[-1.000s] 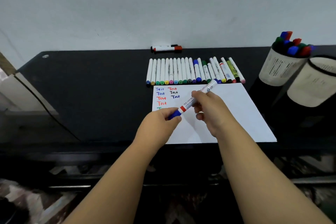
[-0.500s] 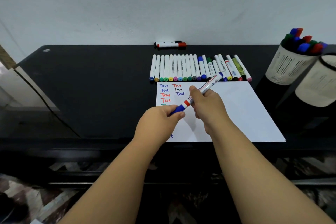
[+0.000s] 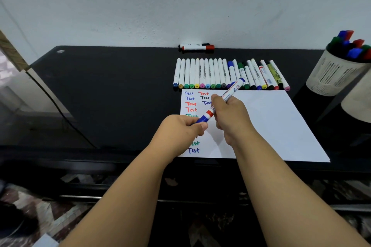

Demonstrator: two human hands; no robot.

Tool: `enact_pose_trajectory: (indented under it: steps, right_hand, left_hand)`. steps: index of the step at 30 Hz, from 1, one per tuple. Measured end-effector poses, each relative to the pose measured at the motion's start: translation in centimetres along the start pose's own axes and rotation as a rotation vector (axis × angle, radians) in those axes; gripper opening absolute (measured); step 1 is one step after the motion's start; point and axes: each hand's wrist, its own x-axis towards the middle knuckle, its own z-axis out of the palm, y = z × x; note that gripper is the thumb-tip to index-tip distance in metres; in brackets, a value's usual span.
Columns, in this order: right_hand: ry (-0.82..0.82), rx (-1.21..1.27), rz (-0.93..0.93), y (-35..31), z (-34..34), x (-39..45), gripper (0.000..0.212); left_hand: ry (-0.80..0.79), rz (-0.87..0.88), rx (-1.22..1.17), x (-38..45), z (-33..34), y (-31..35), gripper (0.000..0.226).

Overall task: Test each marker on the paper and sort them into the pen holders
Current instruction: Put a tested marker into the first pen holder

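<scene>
Head view: the fingers (image 3: 200, 125) of the left hand (image 3: 178, 130) are curled round the blue cap end of a marker (image 3: 222, 99), pinching it between thumb and forefinger. The right hand (image 3: 230, 118) grips the same marker's white barrel further up, its thumb lying along the top and the other fingers folded beneath. The marker slants up and to the right, held above the paper (image 3: 271, 122); it has a red band just beside the cap and a blue far end that overlaps the row of markers (image 3: 220, 74) in the picture.

The paper lies flat on the black worktop (image 3: 110, 96). The word "Test" is written on it many times in blue, red, black and green, in two columns at its left side; some of the words are hidden by the hands. The row of markers lies side by side just beyond the paper's far edge, mostly white barrels with coloured ends facing the person. Two more markers (image 3: 196, 46) lie against the wall, well behind the row. At the right edge stands a pale pen holder (image 3: 329, 78) filled with blue, red and green markers, and a second holder (image 3: 359, 102) sits just in front of it, partly cut off by the frame.
</scene>
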Motion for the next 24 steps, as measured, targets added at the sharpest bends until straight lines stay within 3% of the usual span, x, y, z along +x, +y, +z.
enact_pose_trajectory:
  steps: [3,6,9,16,24]
  right_hand:
    - [0.029,0.039,0.004,0.0,-0.6,0.7,0.024]
    - [0.144,0.243,0.053,-0.4,-3.5,2.4,0.016]
    - [0.112,0.244,0.051,0.2,-3.4,2.9,0.018]
    - [0.05,0.309,-0.012,0.6,-1.8,2.9,0.023]
    - [0.093,0.196,-0.125,0.8,-2.1,4.7,0.02]
  left_hand:
    - [-0.042,-0.002,-0.026,-0.5,-0.7,-0.6,0.018]
    - [-0.101,0.016,-0.053,-1.7,-1.6,-1.8,0.014]
    - [0.043,-0.001,-0.091,-1.0,-2.2,-1.9,0.008]
    - [0.122,0.008,0.15,0.5,-0.9,-1.2,0.038]
    - [0.263,0.077,0.163,3.0,-1.9,0.6,0.025]
